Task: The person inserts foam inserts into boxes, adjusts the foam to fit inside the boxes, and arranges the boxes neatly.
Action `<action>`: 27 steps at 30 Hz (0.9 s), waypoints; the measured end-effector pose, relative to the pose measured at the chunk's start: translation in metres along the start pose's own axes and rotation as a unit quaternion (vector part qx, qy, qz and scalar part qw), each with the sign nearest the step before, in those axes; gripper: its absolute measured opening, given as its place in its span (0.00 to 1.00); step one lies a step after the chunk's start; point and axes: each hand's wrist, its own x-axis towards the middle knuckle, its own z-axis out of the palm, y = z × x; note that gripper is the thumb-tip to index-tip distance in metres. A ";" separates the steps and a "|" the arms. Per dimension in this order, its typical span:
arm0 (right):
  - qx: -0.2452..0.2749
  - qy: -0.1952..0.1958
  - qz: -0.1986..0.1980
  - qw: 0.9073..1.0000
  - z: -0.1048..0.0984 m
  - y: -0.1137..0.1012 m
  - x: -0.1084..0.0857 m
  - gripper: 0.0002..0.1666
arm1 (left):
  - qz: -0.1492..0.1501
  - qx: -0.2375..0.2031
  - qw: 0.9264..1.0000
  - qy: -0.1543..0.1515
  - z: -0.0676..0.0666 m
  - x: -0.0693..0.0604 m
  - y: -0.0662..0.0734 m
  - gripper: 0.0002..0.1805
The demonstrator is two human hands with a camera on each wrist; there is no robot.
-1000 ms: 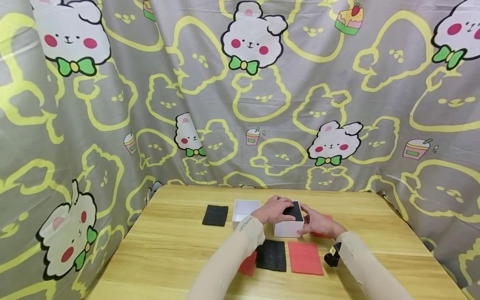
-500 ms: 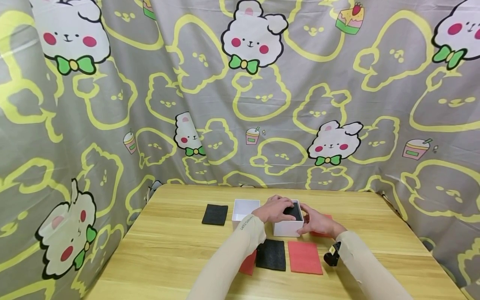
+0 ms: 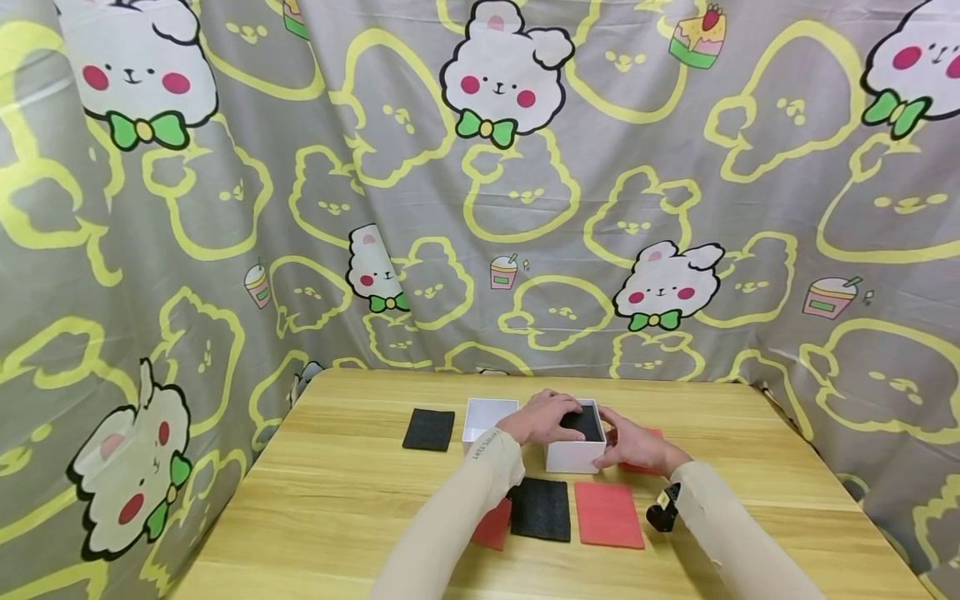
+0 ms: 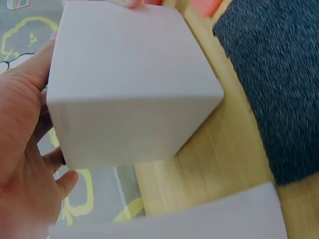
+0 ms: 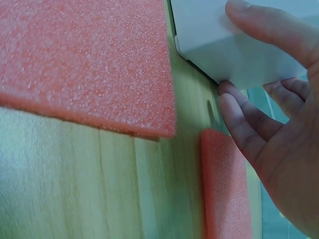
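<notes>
Two white boxes with no tops stand side by side in the head view. Inside the right box (image 3: 573,457) lies a black sheet (image 3: 592,423). My left hand (image 3: 543,418) is over this box's left edge, thumb and fingers stretched at the black sheet; in the left wrist view the hand (image 4: 22,129) is beside the box (image 4: 129,59), its fingertips partly hidden. With thumb and fingers, my right hand (image 3: 637,443) holds the box's right side, as the right wrist view also shows, the hand (image 5: 284,124) gripping the box (image 5: 209,40).
The left white box (image 3: 489,414) is partly behind my left forearm. A black square (image 3: 429,429) lies left of it. In front lie a red sheet (image 3: 489,529), a black sheet (image 3: 540,508) and another red sheet (image 3: 609,514). One more red piece (image 3: 651,461) is partly behind my right hand.
My left hand has shifted slightly left, uncovering a little more of the black sheet in the box. The right hand keeps its hold, and the box stays in place.
</notes>
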 end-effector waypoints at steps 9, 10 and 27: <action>-0.001 0.000 -0.005 1.000 0.002 -0.004 -0.001 0.59 | 0.006 0.008 1.000 0.001 0.001 -0.003 -0.008 0.29; -0.001 0.000 -0.004 1.000 0.002 -0.005 -0.001 0.59 | 0.006 0.010 1.000 0.001 0.001 -0.004 -0.009 0.29; 0.000 0.006 -0.005 1.000 0.002 -0.002 -0.002 0.59 | -0.033 0.005 0.999 -0.015 -0.006 -0.016 -0.017 0.30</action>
